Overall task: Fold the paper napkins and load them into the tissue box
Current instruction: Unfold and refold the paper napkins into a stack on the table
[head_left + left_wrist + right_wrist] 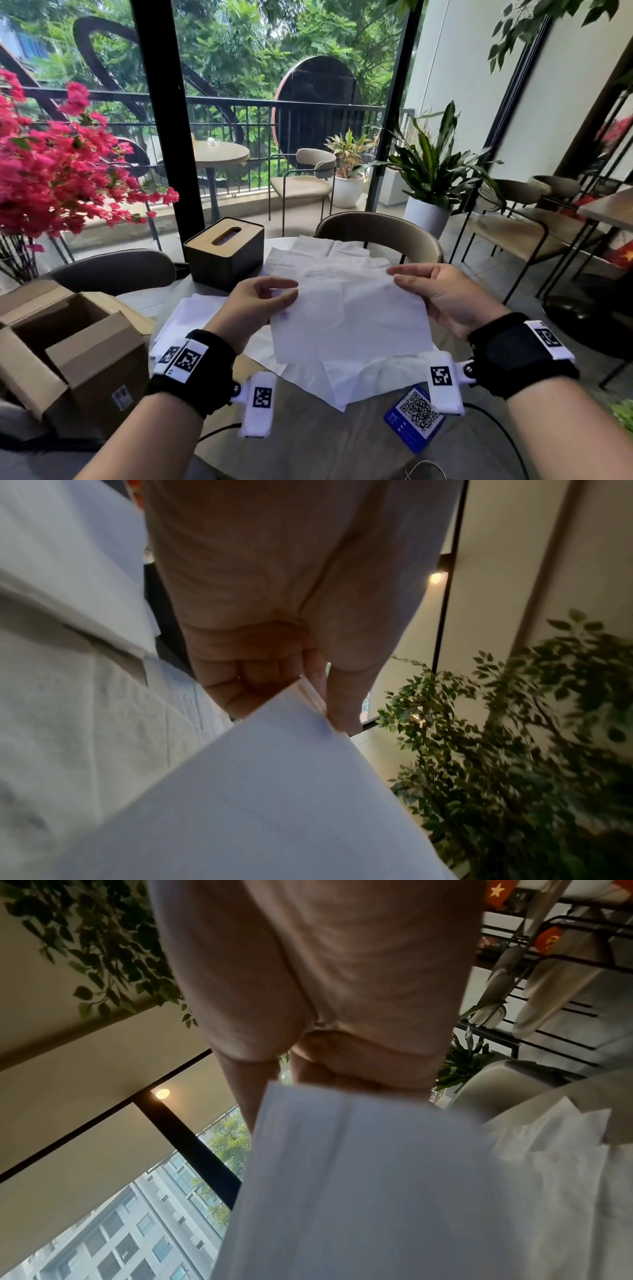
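A white paper napkin (346, 315) hangs spread above the round table, held at its two upper corners. My left hand (263, 298) pinches its left corner between thumb and fingers; the left wrist view shows the napkin (267, 791) clamped under the thumb (342, 710). My right hand (435, 291) pinches the right corner, and the right wrist view shows the napkin (359, 1177) hanging from the curled fingers (342, 1080). More loose napkins (329, 257) lie scattered on the table beneath. The black tissue box (224, 251) with a slotted wooden lid stands at the back left, closed.
An open cardboard box (72, 346) sits at the table's left. A blue QR card (414, 416) lies near the front edge. Chairs (380, 233) ring the table. Pink flowers (61, 164) stand at the left, potted plants (431, 171) at the back right.
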{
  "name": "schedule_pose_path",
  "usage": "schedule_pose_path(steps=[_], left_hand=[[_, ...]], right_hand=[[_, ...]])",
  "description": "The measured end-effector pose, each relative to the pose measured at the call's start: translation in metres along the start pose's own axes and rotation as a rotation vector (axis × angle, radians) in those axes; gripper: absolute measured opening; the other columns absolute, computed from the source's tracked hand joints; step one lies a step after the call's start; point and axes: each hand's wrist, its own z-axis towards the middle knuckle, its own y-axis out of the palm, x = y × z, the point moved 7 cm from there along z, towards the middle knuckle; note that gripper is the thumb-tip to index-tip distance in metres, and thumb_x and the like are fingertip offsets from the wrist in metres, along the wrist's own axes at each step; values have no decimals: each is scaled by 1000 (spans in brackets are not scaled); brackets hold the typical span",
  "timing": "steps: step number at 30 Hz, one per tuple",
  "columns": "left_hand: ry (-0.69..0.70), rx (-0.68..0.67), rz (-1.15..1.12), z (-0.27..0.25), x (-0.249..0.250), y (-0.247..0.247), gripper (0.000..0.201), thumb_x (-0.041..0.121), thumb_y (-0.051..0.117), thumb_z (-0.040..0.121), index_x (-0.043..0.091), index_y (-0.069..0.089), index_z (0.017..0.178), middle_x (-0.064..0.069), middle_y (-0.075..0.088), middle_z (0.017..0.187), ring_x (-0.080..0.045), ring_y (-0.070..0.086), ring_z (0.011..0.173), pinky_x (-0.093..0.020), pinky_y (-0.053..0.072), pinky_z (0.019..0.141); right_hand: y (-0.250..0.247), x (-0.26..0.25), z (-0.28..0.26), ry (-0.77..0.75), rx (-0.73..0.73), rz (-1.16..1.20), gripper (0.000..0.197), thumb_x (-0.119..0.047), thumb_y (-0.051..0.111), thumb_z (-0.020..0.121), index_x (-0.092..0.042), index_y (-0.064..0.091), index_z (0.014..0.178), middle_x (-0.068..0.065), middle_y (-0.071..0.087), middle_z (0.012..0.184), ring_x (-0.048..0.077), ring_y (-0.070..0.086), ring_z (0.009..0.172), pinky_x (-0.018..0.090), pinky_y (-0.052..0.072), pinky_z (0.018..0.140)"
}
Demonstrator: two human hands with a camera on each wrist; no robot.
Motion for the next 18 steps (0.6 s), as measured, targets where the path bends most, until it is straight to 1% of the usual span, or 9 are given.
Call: schedule_pose_path(steps=[2,3,5,7,10,13,14,16,18], left_hand=[[36,6,80,-1,3,-2,20,17,78,90,12,78,110,-17,77,96,-18,68,77,-31,56,74],[52,9,119,-1,4,-2,20,18,78,89,12,78,109,-15,75,89,-16,67,73,-31,56,74],[83,24,199,-2,6,-5,19,19,79,89,14,78,106,-1,68,72,-11,61,64,-27,53,70],[121,41,293,-2,8,-6,13,21,81,87,16,79,100,11,62,64,-8,57,60,-20,49,61],[159,58,409,-1,13,-7,7,24,82,86,19,80,91,5,64,69,-10,57,63,-17,46,57],[220,76,493,-1,19,-8,7,26,83,85,21,78,85,-10,68,77,-11,55,61,-19,45,55],[239,79,511,-1,21,-8,7,27,83,85,22,78,85,-11,69,79,-10,54,61,-22,46,57],[252,77,538,-1,23,-9,10,29,84,83,24,77,89,-3,66,78,-5,52,59,-21,46,58],[254,73,623,-2,24,-8,24,36,86,80,29,75,99,6,62,90,-2,54,67,-18,46,65]], right_hand=[[2,1,0,29,-26,-94,25,-7,75,88,-1,75,112,18,77,104,22,72,87,32,61,81],[2,0,0,28,-33,-145,22,-7,76,87,-2,76,108,19,77,103,21,73,85,31,61,78],[1,-1,-1,8,-34,-245,16,-6,79,84,-5,78,100,20,78,99,20,73,78,30,61,70],[-2,-1,0,-6,-25,-309,13,-7,81,83,-8,78,95,20,78,98,20,73,76,32,61,70],[-6,1,3,-21,0,-391,12,-9,83,81,-10,79,93,23,77,96,24,71,78,41,56,77],[-7,0,4,-40,19,-489,11,-14,85,81,-12,80,91,23,76,94,24,64,76,36,50,67],[-7,-1,3,-46,25,-500,10,-14,85,81,-13,80,90,23,76,91,23,63,75,34,49,64],[-5,-6,2,-66,31,-460,10,-12,84,81,-14,80,90,19,76,84,19,65,71,29,49,58],[1,-14,-3,-100,17,-400,16,-7,82,81,-10,79,97,14,77,86,14,69,70,23,53,58]])
